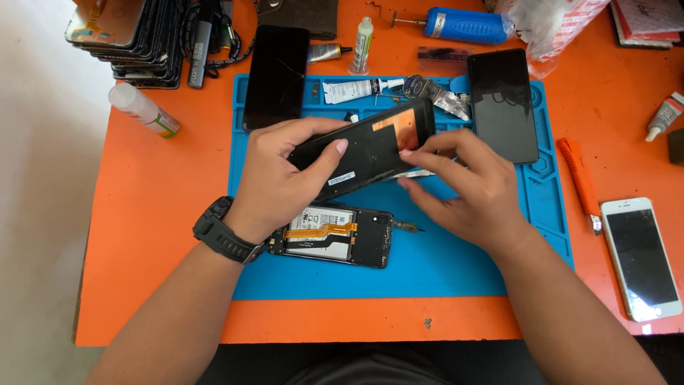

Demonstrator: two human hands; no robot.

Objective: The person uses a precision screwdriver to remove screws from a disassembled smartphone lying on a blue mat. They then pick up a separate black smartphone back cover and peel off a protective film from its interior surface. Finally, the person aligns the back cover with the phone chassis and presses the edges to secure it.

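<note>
Blue mat [442,274], black phone panel [370,146] held between left hand [274,182], right hand [470,189]

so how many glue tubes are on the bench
3. One white tube lies along the top edge of the blue mat, one small tube lies just above it on the orange table, and one sits near the right edge. Others may be hidden behind clutter.

Two hands: left [274,178], right [474,189]. One screen panel [367,146] held; one opened phone [335,235]; two dark phones [276,75] [503,105]; one white phone [640,257]; one blue mat [427,264].
</note>
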